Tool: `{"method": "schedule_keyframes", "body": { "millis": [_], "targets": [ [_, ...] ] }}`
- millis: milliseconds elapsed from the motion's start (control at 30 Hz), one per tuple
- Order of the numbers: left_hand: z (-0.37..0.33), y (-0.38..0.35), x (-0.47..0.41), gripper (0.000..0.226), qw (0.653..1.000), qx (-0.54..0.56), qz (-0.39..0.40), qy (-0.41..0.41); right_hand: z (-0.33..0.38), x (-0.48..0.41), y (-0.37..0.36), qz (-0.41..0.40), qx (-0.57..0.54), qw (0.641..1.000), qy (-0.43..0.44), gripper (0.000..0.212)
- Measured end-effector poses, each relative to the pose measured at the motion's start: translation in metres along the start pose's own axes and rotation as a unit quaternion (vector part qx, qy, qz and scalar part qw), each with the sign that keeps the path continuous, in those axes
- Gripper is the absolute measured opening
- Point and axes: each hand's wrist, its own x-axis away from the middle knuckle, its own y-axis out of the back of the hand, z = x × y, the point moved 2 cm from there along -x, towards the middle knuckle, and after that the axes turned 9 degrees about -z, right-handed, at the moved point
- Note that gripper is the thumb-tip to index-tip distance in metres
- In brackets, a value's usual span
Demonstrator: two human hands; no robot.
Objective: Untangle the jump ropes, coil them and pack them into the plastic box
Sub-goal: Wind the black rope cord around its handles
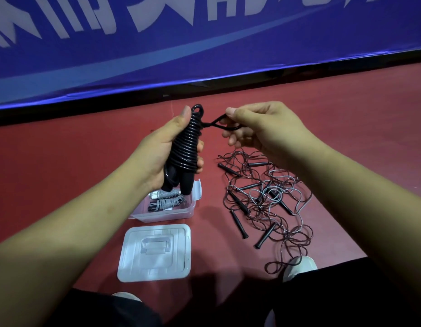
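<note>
Red sports floor (63, 161) runs up to a blue banner (204, 55) with white lettering at the far side, and everything we are working with lies on that floor in front of us. Our left hand (157, 147) grips a black jump rope (187, 142) held upright, its cord wound in tight turns around the paired handles, thumb along the far end and fingers (200, 162) curled round the coil. Our right hand (259, 128) pinches the last free loop (222, 123) of that cord between thumb and forefinger, just right of the top of the coil, while the other fingers hang loosely curled. We judge this rope to be nearly finished, with only the tail left to tuck or tie off. Below the left hand sits the clear plastic box (162, 214), open, with grey coiled ropes (165, 200) already lying inside; we cannot tell whether that is one bundle or two. Its lid (155, 252) lies flat on the floor just nearer to us. To the right of the box, well apart from it, a tangle (263, 197) of thin dark and grey cords with several black handles is spread loose, one strand trailing close to our pale shoe (299, 266). So we reckon a small part is packed, one rope is about to go in, and most of the untangling and coiling lies ahead.
</note>
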Motion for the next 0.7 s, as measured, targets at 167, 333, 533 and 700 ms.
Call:
{"method": "schedule_keyframes", "body": {
  "millis": [167, 333, 533, 700],
  "targets": [
    [0.005, -0.002, -0.001, 0.057, 1.000, -0.017, -0.002, 0.008, 0.003, 0.007, -0.011, 0.046, -0.148, 0.986, -0.060, 0.023],
    [0.005, -0.001, -0.001, 0.059, 1.000, -0.023, 0.004, 0.008, 0.006, 0.008, -0.014, 0.079, -0.180, 0.980, -0.036, 0.014],
    [0.006, -0.004, 0.001, 0.055, 1.000, -0.025, 0.008, 0.014, 0.001, 0.005, -0.010, 0.008, -0.104, 0.995, 0.008, 0.027],
    [0.005, -0.005, 0.002, 0.047, 1.000, -0.028, 0.001, 0.005, -0.001, 0.003, -0.015, 0.013, -0.209, 0.977, -0.044, 0.020]
  ]
}}
